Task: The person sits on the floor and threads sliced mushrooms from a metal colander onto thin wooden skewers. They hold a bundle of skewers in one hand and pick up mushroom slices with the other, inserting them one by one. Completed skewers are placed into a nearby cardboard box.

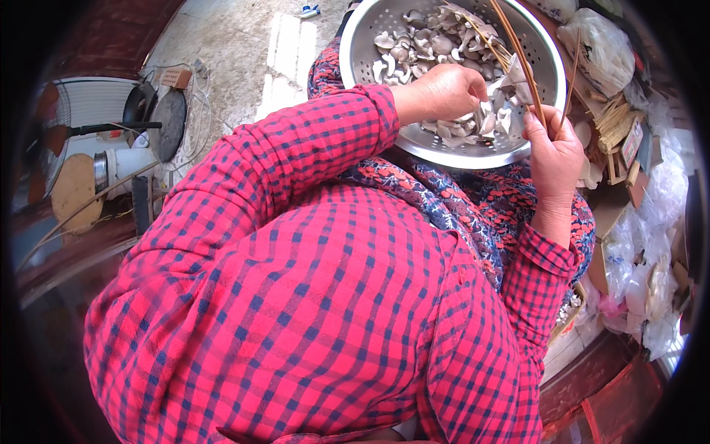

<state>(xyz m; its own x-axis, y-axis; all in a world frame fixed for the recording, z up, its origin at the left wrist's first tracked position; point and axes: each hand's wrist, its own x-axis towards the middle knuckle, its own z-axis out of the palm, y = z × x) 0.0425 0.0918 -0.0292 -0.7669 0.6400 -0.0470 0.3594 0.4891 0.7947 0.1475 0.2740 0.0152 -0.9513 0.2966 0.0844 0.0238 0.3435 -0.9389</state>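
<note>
A perforated metal colander rests on my lap, holding many torn grey-white mushrooms, probably oyster mushrooms. Over its near half is my left hand, fingers curled down at a mushroom piece; whether they grip it is hidden. At the colander's right rim, my right hand is closed around thin brown sticks that point up and away. One stick stands apart from the others. Pale mushroom pieces lie against the sticks, just above my right fingers. More thin sticks lie across the mushrooms.
To the right are a bundle of thin sticks, a stuffed plastic bag and crumpled clear plastic. On the left stand a fan, a round dark plate and a brick. A blue-and-white object lies on the floor.
</note>
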